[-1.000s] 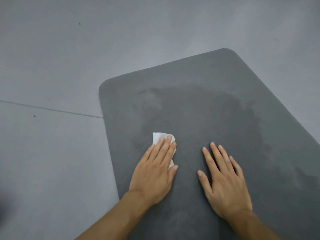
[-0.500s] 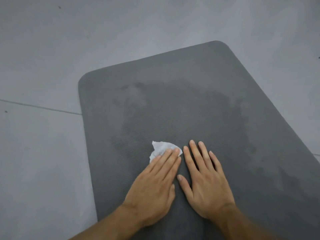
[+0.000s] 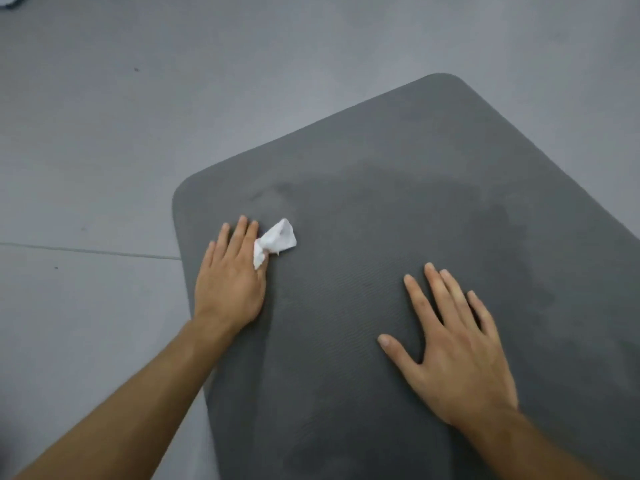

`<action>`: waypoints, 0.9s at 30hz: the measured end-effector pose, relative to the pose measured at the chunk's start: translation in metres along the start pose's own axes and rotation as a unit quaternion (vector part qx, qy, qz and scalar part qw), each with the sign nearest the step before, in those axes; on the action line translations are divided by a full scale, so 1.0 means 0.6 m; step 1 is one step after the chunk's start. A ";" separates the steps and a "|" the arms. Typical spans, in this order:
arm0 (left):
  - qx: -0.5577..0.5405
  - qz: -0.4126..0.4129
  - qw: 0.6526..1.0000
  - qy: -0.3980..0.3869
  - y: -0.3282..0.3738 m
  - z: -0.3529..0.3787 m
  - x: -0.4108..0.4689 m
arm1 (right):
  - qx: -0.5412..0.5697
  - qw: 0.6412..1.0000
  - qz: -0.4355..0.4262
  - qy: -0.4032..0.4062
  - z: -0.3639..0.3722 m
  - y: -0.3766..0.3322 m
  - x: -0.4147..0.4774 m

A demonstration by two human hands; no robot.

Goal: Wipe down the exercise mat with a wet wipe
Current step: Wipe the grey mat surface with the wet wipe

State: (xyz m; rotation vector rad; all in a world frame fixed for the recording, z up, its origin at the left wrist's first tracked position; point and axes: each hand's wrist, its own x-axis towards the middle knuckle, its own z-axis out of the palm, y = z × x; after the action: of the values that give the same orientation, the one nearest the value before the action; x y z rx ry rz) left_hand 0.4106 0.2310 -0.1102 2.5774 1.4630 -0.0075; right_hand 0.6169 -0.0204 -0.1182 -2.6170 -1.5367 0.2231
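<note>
A dark grey exercise mat (image 3: 398, 161) lies on the floor, with a darker damp patch across its middle. My left hand (image 3: 230, 282) rests flat near the mat's left edge, fingers straight. It presses one end of a crumpled white wet wipe (image 3: 277, 240), which sticks out to the right past my index finger. The thumb of that hand is hidden. My right hand (image 3: 457, 351) lies flat on the mat to the right, fingers spread, holding nothing.
Grey tiled floor (image 3: 104, 133) surrounds the mat, with a tile seam (image 3: 86, 251) running to the mat's left edge. A pale object (image 3: 7, 0) shows at the top left corner. The mat's far rounded corners are in view.
My left hand has slid the wipe left and farther away, toward the mat's left edge. The two hands, side by side half a second ago, are now wide apart.
</note>
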 end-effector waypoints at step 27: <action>-0.003 0.027 0.999 -0.023 -0.016 -0.022 0.138 | -0.011 0.998 0.063 0.020 0.001 -0.013 0.008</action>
State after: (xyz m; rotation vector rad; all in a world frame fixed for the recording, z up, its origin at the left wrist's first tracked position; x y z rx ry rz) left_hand 0.4443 0.3085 -0.1065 2.5935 1.3756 -0.0548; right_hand 0.6126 -0.0124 -0.1182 -2.7206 -1.3719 0.1629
